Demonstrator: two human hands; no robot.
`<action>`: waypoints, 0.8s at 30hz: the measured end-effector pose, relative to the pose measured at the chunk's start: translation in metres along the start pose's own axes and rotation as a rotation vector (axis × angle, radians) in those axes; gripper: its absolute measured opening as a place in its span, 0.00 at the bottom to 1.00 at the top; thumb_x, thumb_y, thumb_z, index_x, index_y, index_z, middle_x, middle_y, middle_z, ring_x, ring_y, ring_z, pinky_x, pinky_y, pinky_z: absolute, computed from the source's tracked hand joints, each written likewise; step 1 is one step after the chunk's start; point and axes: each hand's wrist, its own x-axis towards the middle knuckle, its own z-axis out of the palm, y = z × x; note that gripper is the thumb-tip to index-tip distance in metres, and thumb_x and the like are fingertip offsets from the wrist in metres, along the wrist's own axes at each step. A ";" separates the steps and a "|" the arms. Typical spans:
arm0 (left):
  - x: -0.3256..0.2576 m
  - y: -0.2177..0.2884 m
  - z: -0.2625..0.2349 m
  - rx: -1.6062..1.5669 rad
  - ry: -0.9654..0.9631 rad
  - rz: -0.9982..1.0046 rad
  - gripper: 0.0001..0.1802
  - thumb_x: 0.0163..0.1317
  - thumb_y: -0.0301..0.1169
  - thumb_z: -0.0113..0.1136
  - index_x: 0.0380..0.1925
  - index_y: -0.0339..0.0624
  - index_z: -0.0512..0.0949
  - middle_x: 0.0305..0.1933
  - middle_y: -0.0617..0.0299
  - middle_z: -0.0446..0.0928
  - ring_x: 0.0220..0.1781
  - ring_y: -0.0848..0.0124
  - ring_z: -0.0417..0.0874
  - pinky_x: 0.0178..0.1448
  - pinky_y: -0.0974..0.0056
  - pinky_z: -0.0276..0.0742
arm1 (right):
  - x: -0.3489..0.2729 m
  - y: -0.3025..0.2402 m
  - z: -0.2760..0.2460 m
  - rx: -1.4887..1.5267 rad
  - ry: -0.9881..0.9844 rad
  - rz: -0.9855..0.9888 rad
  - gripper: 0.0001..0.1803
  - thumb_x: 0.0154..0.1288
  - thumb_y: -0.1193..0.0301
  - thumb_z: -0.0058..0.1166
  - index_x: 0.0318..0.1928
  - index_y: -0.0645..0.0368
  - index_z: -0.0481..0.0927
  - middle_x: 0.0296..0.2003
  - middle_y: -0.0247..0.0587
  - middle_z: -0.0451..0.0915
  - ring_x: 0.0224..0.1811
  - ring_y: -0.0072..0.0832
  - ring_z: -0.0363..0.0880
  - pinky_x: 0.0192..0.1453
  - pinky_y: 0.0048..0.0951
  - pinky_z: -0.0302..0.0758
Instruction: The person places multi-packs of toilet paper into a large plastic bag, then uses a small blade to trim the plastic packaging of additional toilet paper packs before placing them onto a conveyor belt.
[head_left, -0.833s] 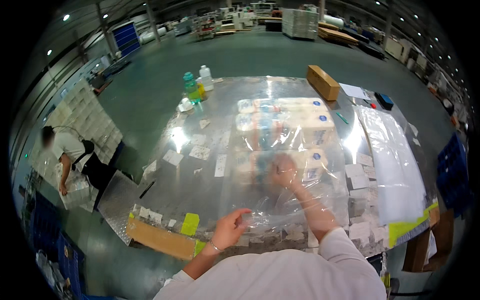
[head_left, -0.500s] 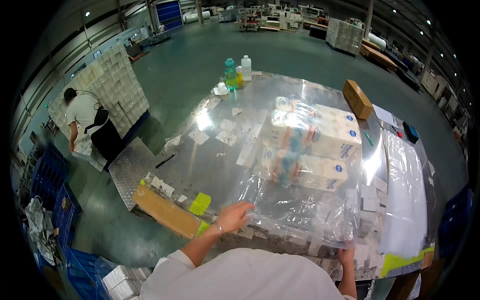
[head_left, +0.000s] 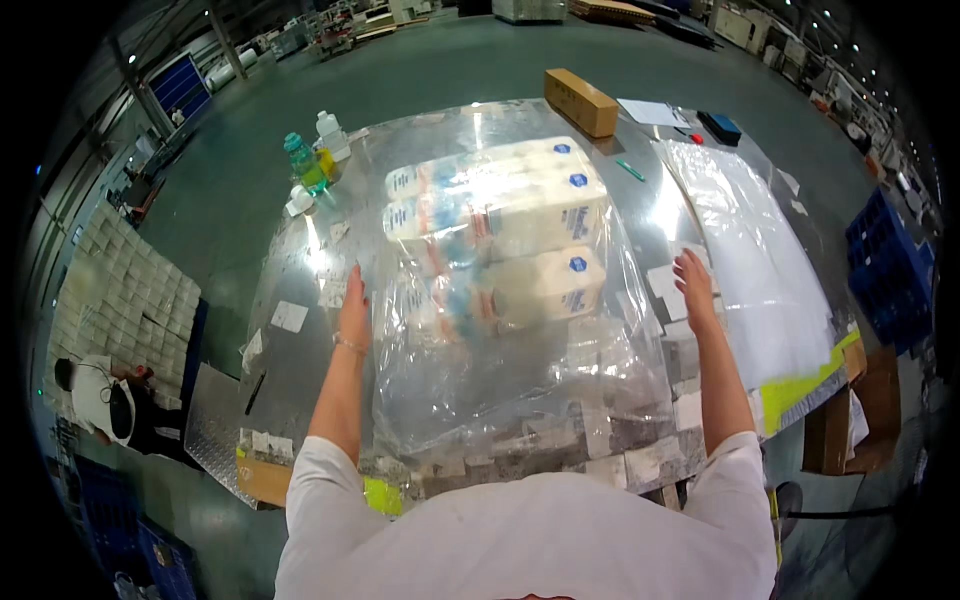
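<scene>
Several white packs [head_left: 545,287] with blue round marks lie in rows inside a large clear plastic bag [head_left: 480,400] on the metal table [head_left: 410,125]. The loose, wrinkled end of the bag spreads toward me. My left hand [head_left: 354,308] is held beside the bag's left edge, fingers stretched out and holding nothing. Past the bag's right edge is my right hand [head_left: 697,288], open with its fingers apart, near the stack of clear plastic sheets [head_left: 745,260]. Whether either hand touches the table or the film I cannot tell.
A brown carton [head_left: 582,103] stands at the far edge, near a green pen [head_left: 630,170] and a blue box [head_left: 720,128]. Bottles [head_left: 305,162] stand at the far left; a black pen [head_left: 255,393] lies nearer. A co-worker [head_left: 105,400] bends by stacked white packs [head_left: 120,290].
Both hands have let go of the bag's near edge and moved forward to either side of it. The bag's near end has been laid down. My view has swung right.
</scene>
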 end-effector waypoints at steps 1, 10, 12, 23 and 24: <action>0.021 -0.007 0.008 -0.074 -0.045 -0.032 0.34 0.58 0.54 0.39 0.57 0.41 0.60 0.55 0.54 0.66 0.55 0.62 0.68 0.56 0.60 0.63 | 0.023 0.000 0.012 0.003 -0.036 -0.001 0.32 0.63 0.52 0.39 0.61 0.60 0.57 0.56 0.46 0.64 0.58 0.35 0.62 0.59 0.36 0.58; 0.136 -0.078 0.031 -0.369 -0.022 -0.340 0.45 0.56 0.66 0.26 0.61 0.39 0.54 0.62 0.54 0.57 0.62 0.63 0.58 0.63 0.62 0.54 | 0.199 0.048 0.111 0.562 -0.361 0.260 0.43 0.59 0.40 0.33 0.64 0.58 0.47 0.63 0.47 0.52 0.64 0.36 0.53 0.65 0.31 0.49; 0.151 -0.112 0.011 -0.466 -0.025 -0.269 0.43 0.56 0.66 0.27 0.58 0.42 0.60 0.56 0.54 0.66 0.54 0.62 0.69 0.55 0.59 0.66 | 0.205 0.052 0.146 0.565 -0.386 0.275 0.43 0.59 0.40 0.33 0.64 0.58 0.47 0.63 0.46 0.53 0.64 0.36 0.53 0.65 0.31 0.49; 0.149 -0.049 0.034 -0.713 -0.365 -0.420 0.21 0.63 0.46 0.39 0.41 0.41 0.72 0.36 0.57 0.76 0.32 0.66 0.79 0.34 0.64 0.78 | 0.208 0.061 0.173 0.554 -0.395 0.303 0.43 0.59 0.40 0.33 0.64 0.58 0.47 0.62 0.46 0.54 0.63 0.35 0.54 0.64 0.30 0.50; 0.150 -0.046 0.035 -0.748 -0.319 -0.427 0.20 0.63 0.45 0.40 0.40 0.41 0.72 0.36 0.57 0.76 0.32 0.66 0.79 0.34 0.63 0.78 | 0.207 0.063 0.170 0.551 -0.394 0.304 0.43 0.59 0.40 0.33 0.64 0.58 0.47 0.62 0.46 0.54 0.63 0.35 0.54 0.64 0.30 0.50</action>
